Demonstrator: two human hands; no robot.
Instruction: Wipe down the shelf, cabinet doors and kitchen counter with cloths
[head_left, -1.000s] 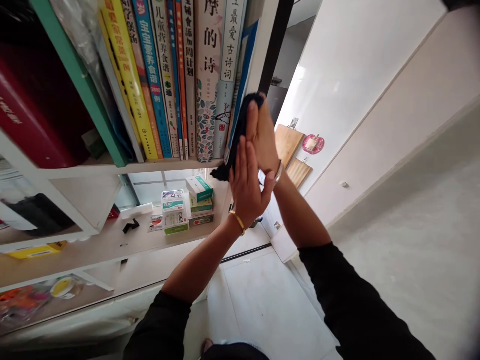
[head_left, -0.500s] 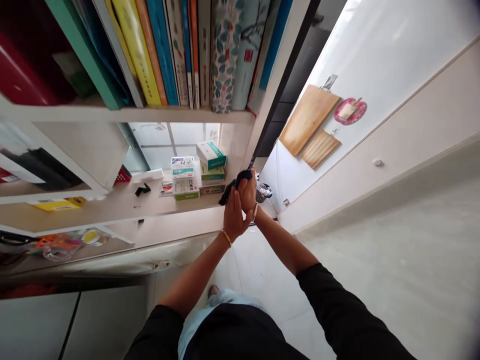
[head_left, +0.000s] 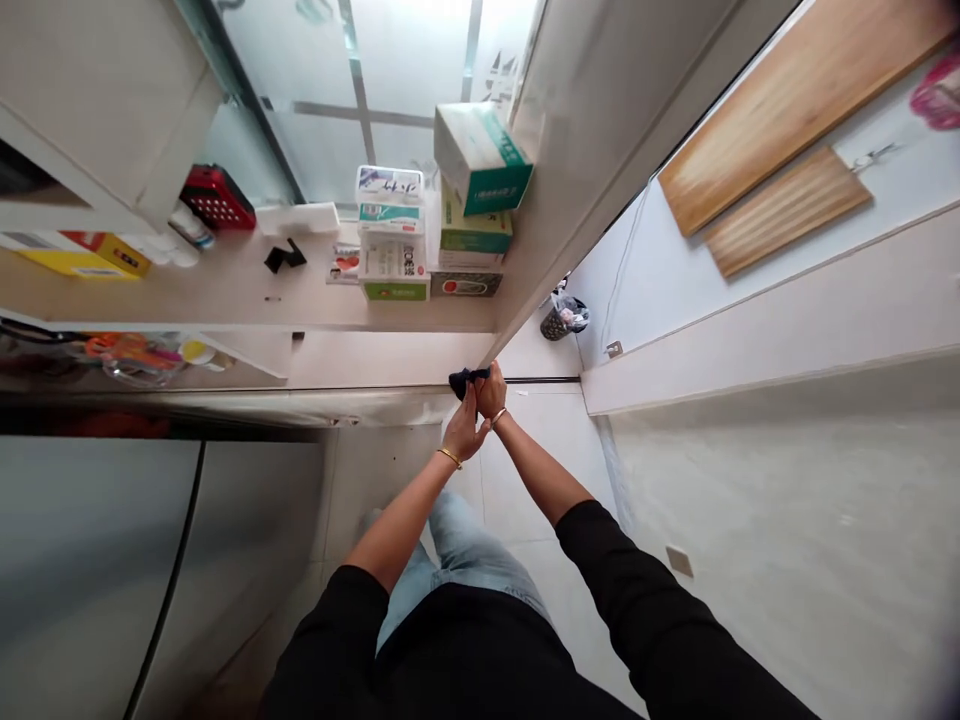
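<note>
– both hands are lower than in the earlier frame: left hand (head_left: 463, 435), dark cloth (head_left: 463, 382) and right hand (head_left: 492, 393) have dropped from beside the shelf (head_left: 322, 312) to the foot of the white upright panel (head_left: 600, 160).

– start at the left, then. any risk there?

– little, i'd judge. the red box (head_left: 218, 197) stands well apart. nearer the panel, the teal-and-white box (head_left: 484, 165) sits askew atop the stacked boxes (head_left: 474, 235); a hard shove on the panel might jolt it off.

– and the cloth?

– bunched under the fingers at the panel's lower end, one end poking out leftward. that end could snag or drag on the floor (head_left: 525, 480).

– left hand?

– fingers nearly straight, lying against the cloth. it seems to press rather than grip, so uneven pressure could let the cloth slip.

– right hand?

– bent over the cloth; its fingertips are hidden, so i can't tell how tightly it closes. knuckles might scrape the panel's edge or the dark strip (head_left: 544, 380). further right, a wide swing could tip the basket (head_left: 559, 320).
</note>
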